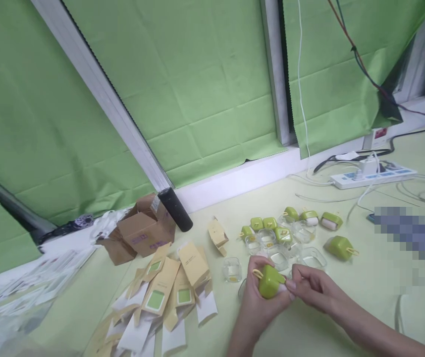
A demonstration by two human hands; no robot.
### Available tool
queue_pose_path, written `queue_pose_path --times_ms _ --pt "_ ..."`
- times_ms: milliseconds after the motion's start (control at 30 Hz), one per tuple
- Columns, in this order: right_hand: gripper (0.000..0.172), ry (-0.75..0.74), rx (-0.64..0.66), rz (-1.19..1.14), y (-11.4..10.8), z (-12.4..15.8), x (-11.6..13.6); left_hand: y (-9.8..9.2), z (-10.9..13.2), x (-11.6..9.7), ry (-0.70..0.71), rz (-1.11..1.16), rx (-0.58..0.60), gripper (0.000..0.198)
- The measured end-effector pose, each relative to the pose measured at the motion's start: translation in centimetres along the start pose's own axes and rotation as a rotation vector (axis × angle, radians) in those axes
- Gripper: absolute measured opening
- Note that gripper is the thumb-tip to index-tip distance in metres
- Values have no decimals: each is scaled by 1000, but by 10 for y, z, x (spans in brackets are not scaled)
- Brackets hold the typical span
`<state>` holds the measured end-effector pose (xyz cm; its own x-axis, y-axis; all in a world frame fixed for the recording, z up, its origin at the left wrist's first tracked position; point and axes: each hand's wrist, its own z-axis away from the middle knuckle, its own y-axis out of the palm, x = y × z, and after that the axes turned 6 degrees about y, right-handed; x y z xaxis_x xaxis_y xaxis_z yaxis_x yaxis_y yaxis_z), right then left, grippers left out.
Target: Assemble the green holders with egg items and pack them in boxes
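Observation:
My left hand (259, 297) is closed around a small green-and-white case (270, 281) with a yellow loop at its upper left. The thumb and fingertips of my right hand (314, 287) pinch the case's right edge, where a green flap-like part sticks out. My fingers partly cover its white side. Beyond my hands lie several similar green cases, among them a separate one (341, 248) at the right and one with a white side showing (331, 221). Clear plastic cups stand among them, including a single clear cup (232, 269) to the left of my left hand.
Opened tan cartons (160, 287) and white paper pieces pile up at the left, with a single carton (217, 236) apart. Behind are a cardboard box (147, 228) and a black cylinder (175, 209). A power strip (374, 176) with cables lies at back right.

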<state>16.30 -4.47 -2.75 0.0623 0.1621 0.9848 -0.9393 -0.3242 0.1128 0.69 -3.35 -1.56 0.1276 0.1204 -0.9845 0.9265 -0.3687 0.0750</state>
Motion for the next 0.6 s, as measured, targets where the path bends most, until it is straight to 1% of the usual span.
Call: queue_pose_path --times_ms 67,133,167,267,333,467,533,600 --pt "51 13 20 56 -2 -1 0 -1 0 -1 -11 29 -11 43" --pt "47 -18 -12 146 -4 -3 -1 -4 -3 -3 -14 9 -60 38" --pt "45 -43 -49 195 -5 -4 -2 -6 -5 -3 -6 -70 -115 35" --pt "43 -64 -126 278 -10 -8 -2 -18 -17 -6 36 -456 -306 30" --pt "44 -71 -149 266 -13 -9 -1 -27 -25 -7 36 -635 -366 30" --pt "42 -90 -146 229 -15 -11 0 -41 -36 -6 34 -689 -396 31" --pt "40 -97 -141 246 -15 -10 -1 -42 -37 -5 52 -677 -413 33" --pt "38 -109 -144 262 -13 -9 -2 -38 -36 -6 66 -640 -435 38"
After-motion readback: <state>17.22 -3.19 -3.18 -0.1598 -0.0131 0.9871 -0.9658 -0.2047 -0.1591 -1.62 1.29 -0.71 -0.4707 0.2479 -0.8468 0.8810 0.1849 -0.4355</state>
